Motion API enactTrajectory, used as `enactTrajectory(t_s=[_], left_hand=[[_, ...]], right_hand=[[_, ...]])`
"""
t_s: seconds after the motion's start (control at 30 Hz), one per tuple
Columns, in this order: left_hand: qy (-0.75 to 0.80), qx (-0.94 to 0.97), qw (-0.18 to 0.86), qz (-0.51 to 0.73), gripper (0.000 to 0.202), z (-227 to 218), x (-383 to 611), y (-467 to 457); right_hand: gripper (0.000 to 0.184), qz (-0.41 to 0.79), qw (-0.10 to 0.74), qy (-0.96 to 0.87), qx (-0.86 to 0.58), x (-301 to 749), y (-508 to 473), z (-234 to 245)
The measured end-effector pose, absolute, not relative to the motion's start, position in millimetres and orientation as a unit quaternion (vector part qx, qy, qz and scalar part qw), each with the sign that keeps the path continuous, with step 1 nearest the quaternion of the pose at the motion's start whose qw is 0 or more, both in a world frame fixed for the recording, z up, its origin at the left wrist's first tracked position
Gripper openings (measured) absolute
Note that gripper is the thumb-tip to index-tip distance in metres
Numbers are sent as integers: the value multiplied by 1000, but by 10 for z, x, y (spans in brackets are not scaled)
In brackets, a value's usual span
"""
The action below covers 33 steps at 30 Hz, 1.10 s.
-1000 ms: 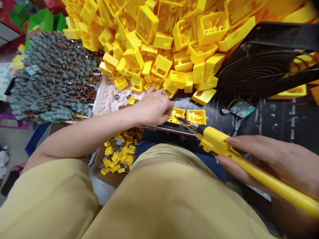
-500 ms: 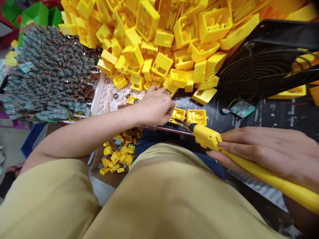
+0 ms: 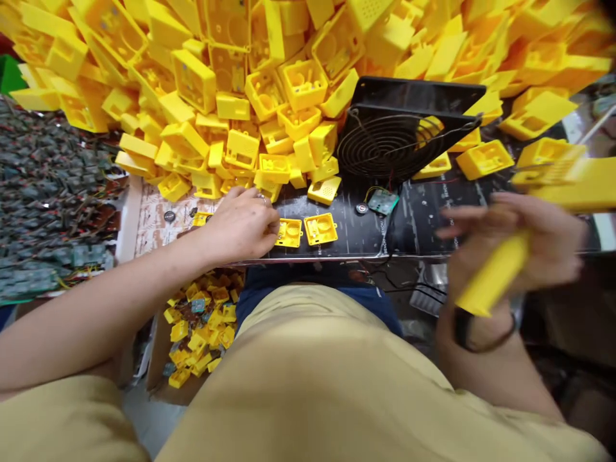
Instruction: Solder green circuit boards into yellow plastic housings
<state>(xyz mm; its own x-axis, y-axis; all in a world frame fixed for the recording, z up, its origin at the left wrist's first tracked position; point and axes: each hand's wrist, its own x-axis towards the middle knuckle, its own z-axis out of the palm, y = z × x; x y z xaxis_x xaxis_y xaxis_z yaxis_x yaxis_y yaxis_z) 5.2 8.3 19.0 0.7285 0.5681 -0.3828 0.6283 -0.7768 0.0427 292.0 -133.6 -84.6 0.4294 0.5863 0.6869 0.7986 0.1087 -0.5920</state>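
Observation:
My left hand (image 3: 248, 221) lies at the front edge of the table, fingers curled down at the left side of a small open yellow case (image 3: 290, 233). Its fingertips are mostly hidden, though they seem to hold the case's edge. Beside it lies a second open yellow case (image 3: 321, 229) with a round recess. Raised over the table's right end, my right hand (image 3: 524, 244) is wrapped round a yellow pistol-shaped tool (image 3: 495, 276). Motion blurs this tool, and its thin tip is hard to make out.
A large heap of yellow cases (image 3: 231, 147) covers the back. A black fan (image 3: 385, 141) stands right of centre, with a wired circuit board (image 3: 382, 201) before it. Many circuit boards (image 3: 52, 192) are piled left. A carton (image 3: 158, 378) of yellow parts stands below the table.
My right hand has lifted the yellow tool away from the cases, to the right and up. My left hand stays by the case. The view has turned to the right.

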Motion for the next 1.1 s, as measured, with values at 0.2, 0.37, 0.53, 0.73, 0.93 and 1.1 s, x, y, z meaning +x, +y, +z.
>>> enactTrajectory(t_s=[0.2,0.37,0.53,0.73,0.93,1.1], left_hand=[[323,943,50,-67,22,189,44,17],[277,943,143,116,30,18,339,-48],[243,853,384,257,41,-172,702,-216],[269,614,669,321,44,-170,641,-434],[373,727,506,277,34,196,-95,-282],[400,856,291,153,10,182,-316,-121]], right_hand=[[46,-106,477,-565,-664,2768,-1024,-1003],[45,-71,518,-561,-642,2618,-1068,-882],[61,-42,565,-598,-568,2327,-1289,-490],[71,52,565,-673,-474,2077,-1313,-375],[61,119,438,-780,-430,2303,-1097,-575],[31,73,333,-824,-453,2333,-839,-706]])
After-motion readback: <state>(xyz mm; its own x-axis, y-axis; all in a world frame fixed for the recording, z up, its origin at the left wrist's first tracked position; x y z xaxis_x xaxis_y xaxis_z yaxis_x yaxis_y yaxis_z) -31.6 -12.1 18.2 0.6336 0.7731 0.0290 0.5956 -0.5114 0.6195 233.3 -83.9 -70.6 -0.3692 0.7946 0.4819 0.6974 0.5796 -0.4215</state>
